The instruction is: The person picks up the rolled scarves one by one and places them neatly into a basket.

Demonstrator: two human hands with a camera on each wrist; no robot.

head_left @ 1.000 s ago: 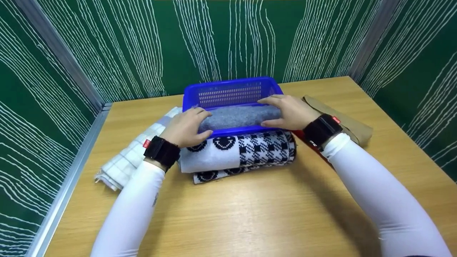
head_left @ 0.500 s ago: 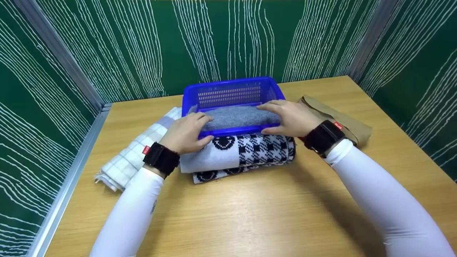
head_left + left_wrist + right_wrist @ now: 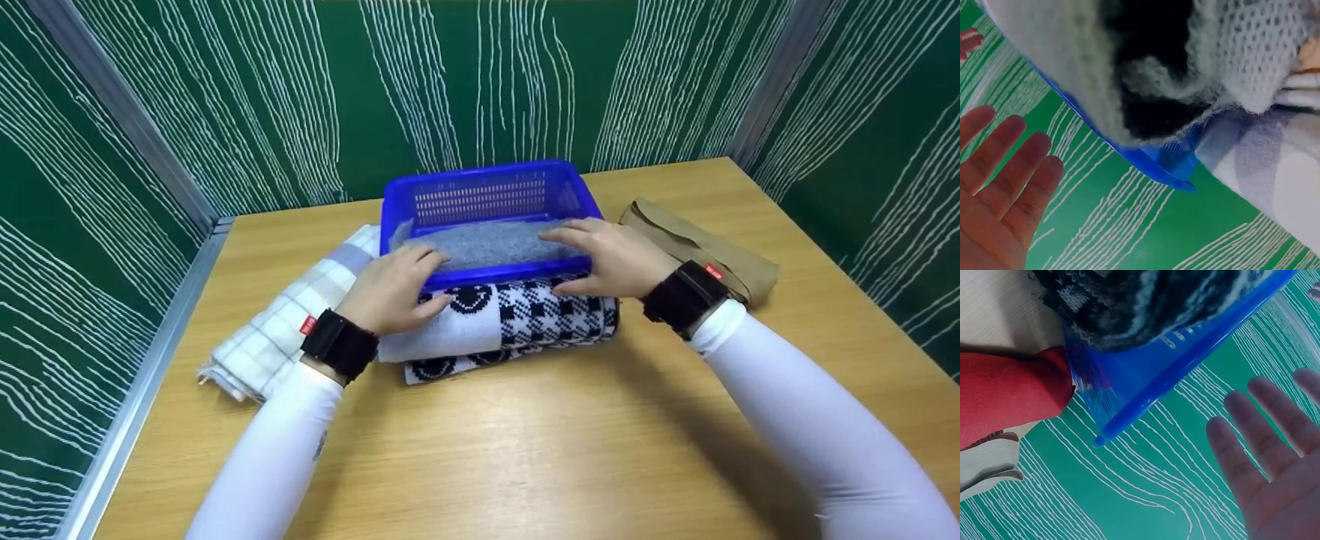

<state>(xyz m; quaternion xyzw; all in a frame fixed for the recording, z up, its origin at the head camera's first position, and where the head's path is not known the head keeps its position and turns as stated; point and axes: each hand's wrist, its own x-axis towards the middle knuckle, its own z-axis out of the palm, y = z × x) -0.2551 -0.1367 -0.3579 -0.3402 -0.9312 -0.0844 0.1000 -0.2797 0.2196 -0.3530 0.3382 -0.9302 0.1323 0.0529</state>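
Note:
A blue plastic basket (image 3: 480, 177) stands at the back middle, a fuzzy grey cloth (image 3: 495, 244) lying inside it. My left hand (image 3: 394, 289) is over its front left corner, the fingers straight and apart in the left wrist view, nothing held. Over the front right corner is my right hand (image 3: 622, 259), its fingers spread and holding nothing. Just in front of the basket lies a rolled black-and-white knitted scarf (image 3: 555, 311) with houndstooth and smiley patterns; both thumbs overlap it in the head view.
A folded white checked cloth (image 3: 277, 322) with a fringe lies left of the basket. To the right are a folded tan cloth (image 3: 720, 255) and, in the right wrist view, a red cloth (image 3: 1010, 394). Green walls with white lines enclose the wooden table (image 3: 510, 450).
Both hands have drawn back slightly from the basket toward the person, showing more of the grey cloth and the right rim. The basket and the cloths have stayed in place.

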